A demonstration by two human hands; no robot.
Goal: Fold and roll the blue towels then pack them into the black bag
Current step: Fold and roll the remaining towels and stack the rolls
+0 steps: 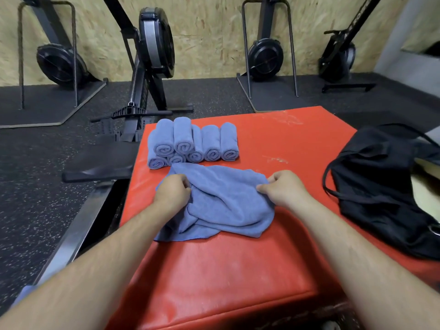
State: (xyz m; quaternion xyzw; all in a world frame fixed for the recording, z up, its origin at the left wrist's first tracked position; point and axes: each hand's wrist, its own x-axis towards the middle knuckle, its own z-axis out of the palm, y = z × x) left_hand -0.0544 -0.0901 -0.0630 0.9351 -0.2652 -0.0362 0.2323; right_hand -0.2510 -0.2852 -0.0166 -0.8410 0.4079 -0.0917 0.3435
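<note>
A crumpled blue towel (223,206) lies unrolled in the middle of the red padded box (238,270). My left hand (172,191) grips its left part with curled fingers. My right hand (283,186) pinches its upper right edge. Behind the towel, several rolled blue towels (192,142) lie stacked in a pile with their spiral ends facing me. The black bag (378,184) sits slumped on the right side of the box, its straps loose.
Rowing machines (152,51) stand on the dark rubber floor beyond the box, against a chipboard wall. A rower rail and a black seat (100,163) run along the left edge of the box.
</note>
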